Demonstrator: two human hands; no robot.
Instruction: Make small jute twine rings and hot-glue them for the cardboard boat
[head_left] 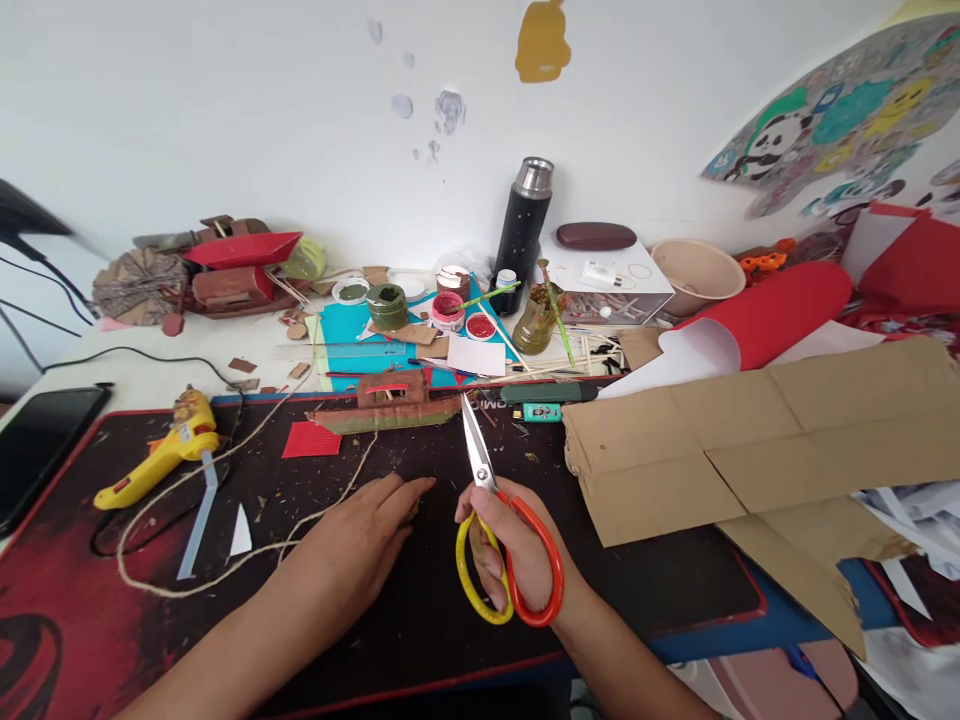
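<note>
Boat (382, 416) sits at 12 o'clock from the left hand (360, 535), on the mat (427, 640). Cabin (391, 392) is already on the hull, so I'd call the main build done. Left hand palm-down, fingers close together — can't tell if it's pinching anything. Right hand (523, 555) is closed round the scissors (481, 475), blades about shut, tips at 11. Twine (187, 596) loops loose at 9, its strand nearing the boat; red card (311, 440) lies apart at 10:30, unattached — finishing bits probably left. Glue gun (176, 450) near 10, unheld.
</note>
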